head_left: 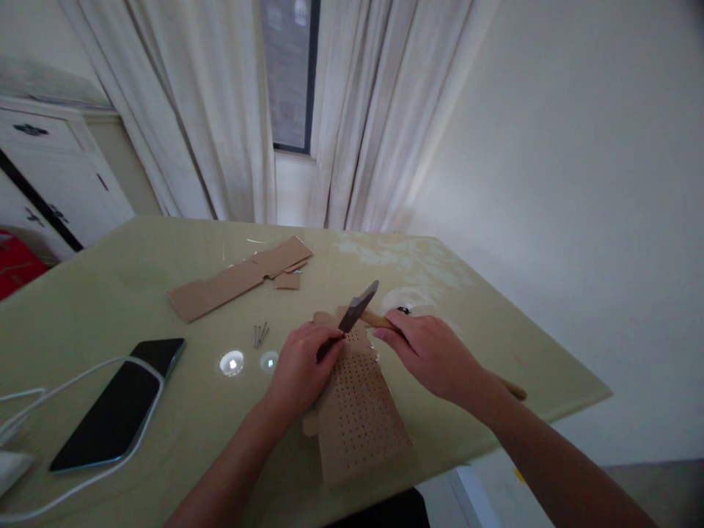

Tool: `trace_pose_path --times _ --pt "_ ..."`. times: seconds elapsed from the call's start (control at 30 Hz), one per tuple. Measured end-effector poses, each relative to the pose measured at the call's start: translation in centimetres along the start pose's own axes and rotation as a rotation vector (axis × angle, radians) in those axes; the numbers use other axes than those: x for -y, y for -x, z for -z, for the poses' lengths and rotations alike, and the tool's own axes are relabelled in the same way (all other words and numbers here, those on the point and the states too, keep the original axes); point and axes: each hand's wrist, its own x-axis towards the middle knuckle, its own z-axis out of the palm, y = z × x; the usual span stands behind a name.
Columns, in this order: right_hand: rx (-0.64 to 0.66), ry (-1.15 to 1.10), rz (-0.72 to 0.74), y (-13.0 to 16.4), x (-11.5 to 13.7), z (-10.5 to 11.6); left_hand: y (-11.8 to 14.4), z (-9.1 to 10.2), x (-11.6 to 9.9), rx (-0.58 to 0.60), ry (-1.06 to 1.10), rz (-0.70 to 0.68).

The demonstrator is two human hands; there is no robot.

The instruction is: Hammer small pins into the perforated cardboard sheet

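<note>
We see a hammer (360, 308) with a dark metal head and pale wooden handle, raised just above a brown cardboard sheet (356, 411) dotted with rows of small holes near the counter's (137, 293) front edge. Our right hand (434, 356) is clenched round the handle, while our left hand (302, 370) presses on the cardboard, fingers curled near the hammer head.

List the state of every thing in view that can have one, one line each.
left hand: pressed on the perforated cardboard, fingers by the hammer head
right hand: closed around the hammer handle
hammer: held, head tilted up above the cardboard
perforated cardboard: flat on the table
phone: screen dark, lying flat
nails: loose, lying together
curtains: parted
</note>
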Motion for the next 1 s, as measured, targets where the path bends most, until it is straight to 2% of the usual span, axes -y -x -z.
trace_pose_path --times 0.17,0.33,0.6,0.8,1.0 --pt "-0.084 -0.103 -0.044 0.0 0.0 0.5 0.0 -0.1 0.3 -0.006 0.024 0.007" --pt "-0.004 0.015 0.003 -0.2 0.0 -0.6 0.0 0.1 0.0 0.024 0.006 0.02" --pt "-0.099 -0.011 -0.016 0.3 0.1 -0.1 0.0 0.0 0.0 0.002 0.032 0.014" --pt "-0.015 0.095 0.001 0.6 0.2 -1.4 0.0 0.2 -0.2 0.02 0.034 0.02" --pt "-0.096 -0.04 -0.037 0.6 -0.2 -0.6 0.2 0.1 -0.2 0.018 0.083 0.073"
